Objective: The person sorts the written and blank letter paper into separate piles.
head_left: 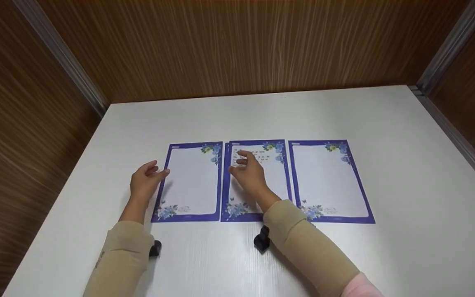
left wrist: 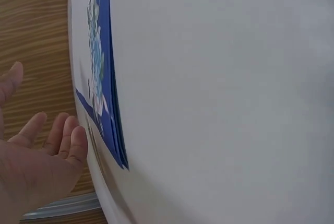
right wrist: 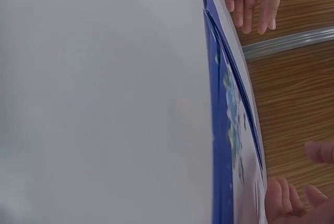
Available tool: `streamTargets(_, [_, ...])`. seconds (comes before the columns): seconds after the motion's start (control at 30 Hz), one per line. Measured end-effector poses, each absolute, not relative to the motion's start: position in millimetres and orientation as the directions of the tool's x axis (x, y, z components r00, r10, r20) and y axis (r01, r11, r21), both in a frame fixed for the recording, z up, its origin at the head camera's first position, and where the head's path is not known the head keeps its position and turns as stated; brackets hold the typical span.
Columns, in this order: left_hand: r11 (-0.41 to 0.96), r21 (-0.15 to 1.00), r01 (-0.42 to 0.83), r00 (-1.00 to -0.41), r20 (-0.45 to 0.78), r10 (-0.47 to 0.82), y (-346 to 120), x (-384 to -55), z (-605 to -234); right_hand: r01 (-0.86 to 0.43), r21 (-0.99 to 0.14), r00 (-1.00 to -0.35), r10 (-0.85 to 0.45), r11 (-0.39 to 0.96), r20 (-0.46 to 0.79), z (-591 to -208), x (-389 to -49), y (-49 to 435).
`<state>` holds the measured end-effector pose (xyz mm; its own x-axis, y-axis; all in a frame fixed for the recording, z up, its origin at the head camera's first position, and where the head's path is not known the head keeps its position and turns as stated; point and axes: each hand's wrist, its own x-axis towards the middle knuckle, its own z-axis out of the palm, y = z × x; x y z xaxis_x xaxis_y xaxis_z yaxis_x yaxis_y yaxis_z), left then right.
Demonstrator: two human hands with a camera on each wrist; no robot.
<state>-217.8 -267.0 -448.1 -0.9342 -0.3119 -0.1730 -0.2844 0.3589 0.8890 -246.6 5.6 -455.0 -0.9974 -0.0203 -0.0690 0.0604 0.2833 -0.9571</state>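
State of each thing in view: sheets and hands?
Left sheet: flat, writing area blank.
Middle sheet: flat, text on upper part, partly hidden by right hand; another blue edge shows along its left side.
Right sheet: flat, visible writing area blank; lower-left corner partly covered by sleeve.
Left hand: empty, fingers relaxed, by left sheet's edge.
Right hand: empty, fingers loosely bent, over middle sheet.

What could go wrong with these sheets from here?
The middle sheet seems to overlap another sheet, whose edge shows at its left, so lifting one might bring both. The right sleeve crosses the middle sheet's bottom edge in the head view and could nudge it if lowered. The left hand hovers by the left sheet; a careless sweep might shift it.
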Motion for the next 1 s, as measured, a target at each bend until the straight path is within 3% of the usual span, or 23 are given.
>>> streamTargets(0.73, [0.323,0.884,-0.338,-0.927,-0.254,-0.275,-276,-213,-448,0.134,-0.929,-0.971,-0.141,0.344,-0.192,-454,-245,-19])
streamTargets(1.0, [0.269,0.904,-0.331,-0.931,-0.267,-0.249,-275,-213,-451,0.119,-0.929,-0.971,-0.156,0.352,-0.183,-458,-247,-18])
